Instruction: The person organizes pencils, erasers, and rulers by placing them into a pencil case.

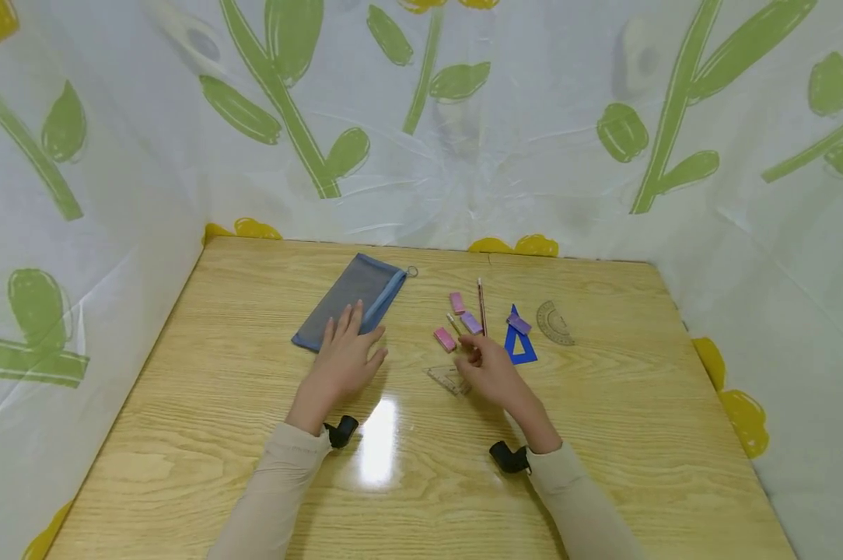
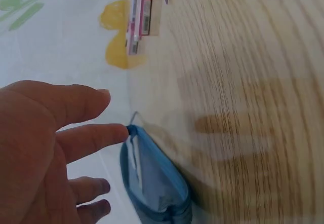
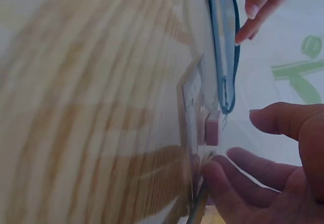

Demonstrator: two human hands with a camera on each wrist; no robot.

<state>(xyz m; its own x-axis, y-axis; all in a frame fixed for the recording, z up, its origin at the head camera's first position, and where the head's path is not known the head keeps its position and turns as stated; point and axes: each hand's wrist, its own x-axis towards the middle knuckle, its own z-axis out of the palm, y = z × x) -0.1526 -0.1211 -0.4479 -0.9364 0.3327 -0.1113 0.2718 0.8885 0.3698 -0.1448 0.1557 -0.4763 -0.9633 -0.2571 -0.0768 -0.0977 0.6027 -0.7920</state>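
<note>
My left hand (image 1: pixel 344 362) spreads over the lower right part of a blue mesh zip pouch (image 1: pixel 344 292), fingers fairly straight. In the left wrist view its index fingertip meets or nearly meets the rim of the gaping pouch (image 2: pixel 157 176). My right hand (image 1: pixel 493 373) hovers low over a clear set square (image 1: pixel 441 379), covering part of it. In the right wrist view, the thumb stands apart from the loosely bent fingers, which come close to the set square (image 3: pixel 191 102); contact is unclear. Just beyond lie a pink eraser (image 1: pixel 445 339) and a short pencil (image 1: pixel 453 323), partly hidden.
Farther back lie another pink eraser (image 1: pixel 457 302), a purple eraser (image 1: pixel 471 323) and a dark pencil (image 1: pixel 481 299). To the right, a purple eraser (image 1: pixel 519 323) rests on a blue set square (image 1: pixel 526 358), beside a clear protractor (image 1: pixel 553 323). Patterned white sheeting (image 1: pixel 421 194) borders the wooden table (image 1: pixel 204 435).
</note>
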